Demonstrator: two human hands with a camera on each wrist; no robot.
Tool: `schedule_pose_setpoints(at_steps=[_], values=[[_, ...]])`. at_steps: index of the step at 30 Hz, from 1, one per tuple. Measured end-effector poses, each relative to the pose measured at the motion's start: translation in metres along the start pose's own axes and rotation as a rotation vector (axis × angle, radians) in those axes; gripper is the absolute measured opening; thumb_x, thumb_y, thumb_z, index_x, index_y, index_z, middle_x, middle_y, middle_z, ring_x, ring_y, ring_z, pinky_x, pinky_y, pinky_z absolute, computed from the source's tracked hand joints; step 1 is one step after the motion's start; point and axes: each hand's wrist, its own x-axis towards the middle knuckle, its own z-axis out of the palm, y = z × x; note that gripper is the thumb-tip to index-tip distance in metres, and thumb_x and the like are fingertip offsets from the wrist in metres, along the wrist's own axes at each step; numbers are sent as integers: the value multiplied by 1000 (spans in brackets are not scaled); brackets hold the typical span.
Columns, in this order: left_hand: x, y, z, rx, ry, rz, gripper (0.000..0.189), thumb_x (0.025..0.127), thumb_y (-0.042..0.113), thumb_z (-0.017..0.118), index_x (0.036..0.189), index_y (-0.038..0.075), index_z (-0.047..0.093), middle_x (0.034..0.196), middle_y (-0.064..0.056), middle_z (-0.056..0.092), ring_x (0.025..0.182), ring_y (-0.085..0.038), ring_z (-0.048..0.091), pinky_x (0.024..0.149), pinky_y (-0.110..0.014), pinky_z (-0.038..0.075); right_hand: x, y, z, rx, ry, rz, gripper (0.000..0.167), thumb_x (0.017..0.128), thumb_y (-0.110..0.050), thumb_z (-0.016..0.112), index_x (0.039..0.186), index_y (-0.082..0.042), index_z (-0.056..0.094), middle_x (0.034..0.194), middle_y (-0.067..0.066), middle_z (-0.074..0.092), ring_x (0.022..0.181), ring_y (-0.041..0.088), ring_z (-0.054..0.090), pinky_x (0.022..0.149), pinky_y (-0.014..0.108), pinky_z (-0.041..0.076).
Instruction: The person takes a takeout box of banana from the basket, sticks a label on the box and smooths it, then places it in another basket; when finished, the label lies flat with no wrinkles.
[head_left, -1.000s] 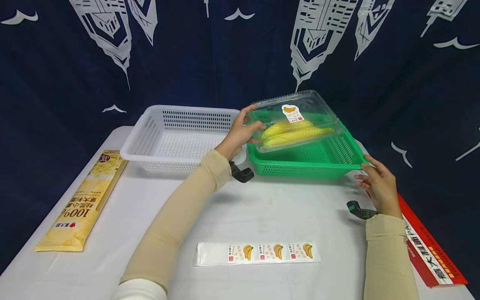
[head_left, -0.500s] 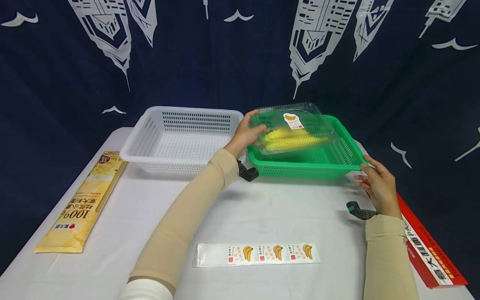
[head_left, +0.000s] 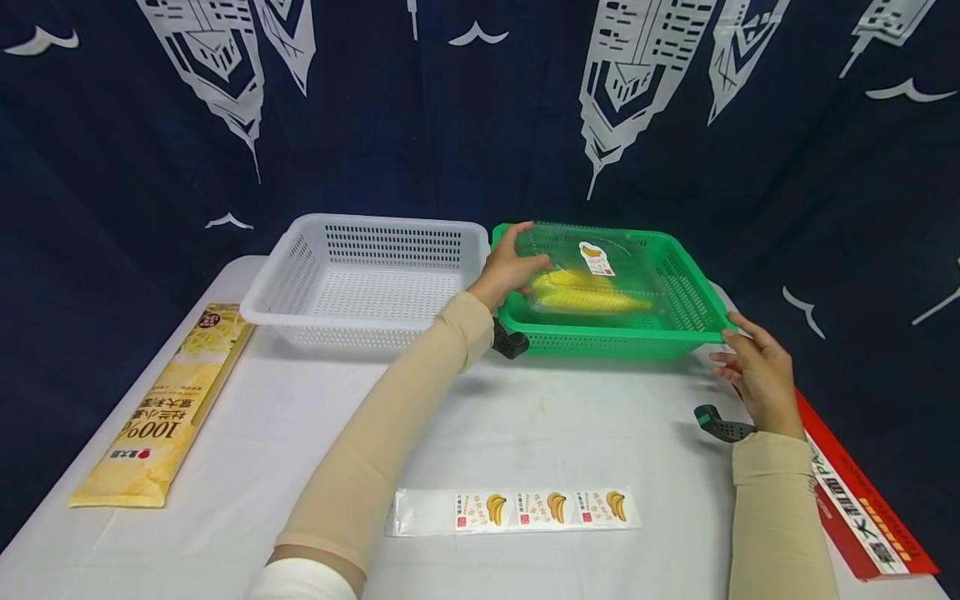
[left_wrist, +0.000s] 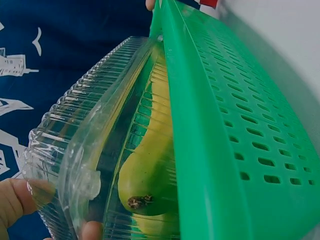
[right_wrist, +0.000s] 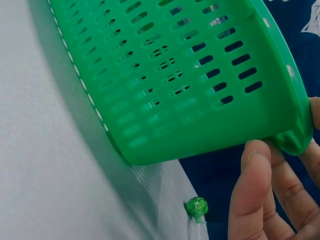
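My left hand [head_left: 513, 267] grips the left end of a clear plastic clamshell box [head_left: 637, 258] with a banana label on its lid. Yellow bananas [left_wrist: 145, 165] show through its ridged wall. The box is down inside the green basket [head_left: 600, 343], its left end by the basket's left side. In the left wrist view, part of the box stands out past the basket's rim, and fingertips [left_wrist: 40, 192] press its end. My right hand [head_left: 761, 367] holds the basket's front right corner, thumb and fingers at the rim [right_wrist: 295, 140].
A white basket [head_left: 277, 320] stands just left of the green one. A yellow pasta packet [head_left: 161, 408] lies at the left edge, a red box [head_left: 862, 492] at the right. A strip of banana stickers [head_left: 517, 510] lies in front. A small green crinkled thing [right_wrist: 196, 207] sits by the table edge.
My left hand has lowered the clear box into the green basket and shifted slightly right. The box has gone from tilted above the basket to lying lower. My right hand has stayed at the corner.
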Motion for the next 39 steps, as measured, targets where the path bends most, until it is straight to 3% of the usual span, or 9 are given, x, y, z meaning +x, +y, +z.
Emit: schedule_pose_setpoints(at_steps=[8,12,17,23,27,29,32,35,39], values=[[1,2,9,23,17,-14,78,102,11,71,169,27,35,168,-17,41,47,-13,41,64,-34,54,2,-1,-1,-9,-6,5,41,108,-16,68,148,-24,62,112,-13,66,76,10,73,64,20,62],[4,-1,12,61,18,-45,79,103,13,72,169,30,33,163,-18,49,49,-18,48,78,-48,60,1,0,-2,-27,-3,8,51,107,-19,71,155,-24,58,115,-12,63,76,9,72,65,19,61],[8,-5,14,65,24,-63,78,103,14,72,169,30,33,156,-21,55,48,-20,49,92,-62,59,1,1,-3,-28,1,14,44,108,-16,68,150,-26,61,113,-14,64,76,9,72,65,20,62],[7,-7,15,100,36,-63,77,105,17,71,170,29,31,135,-21,67,50,-18,48,82,-53,58,0,1,-4,-34,5,31,44,108,-17,69,149,-28,61,110,-15,65,76,9,72,65,20,62],[5,-8,15,103,47,-50,77,106,22,73,170,28,31,117,-21,70,53,-19,50,82,-50,57,-2,1,-5,-35,4,20,42,108,-17,69,148,-28,63,113,-15,64,77,9,72,65,20,62],[4,-8,15,113,52,-36,77,106,26,73,171,26,29,116,-21,70,56,-19,53,82,-48,56,-2,2,-5,-31,3,11,41,108,-17,69,147,-28,64,113,-15,64,77,9,72,65,20,62],[2,-8,14,135,60,-13,77,107,30,71,171,23,28,132,-21,67,68,-22,59,83,-45,55,-1,2,-5,-27,-2,3,39,109,-17,68,146,-28,64,111,-15,65,77,9,73,65,20,62],[1,-8,15,156,64,8,78,108,32,70,171,20,26,154,-20,56,95,-30,67,93,-48,55,0,1,-3,-23,-8,2,38,110,-16,65,146,-28,63,110,-15,66,77,9,73,64,20,62],[3,-7,18,176,60,11,80,108,29,71,172,16,24,168,-20,41,138,-39,57,113,-52,49,-1,0,-2,-33,-3,8,40,109,-17,67,148,-27,62,112,-16,65,78,9,72,65,19,61]])
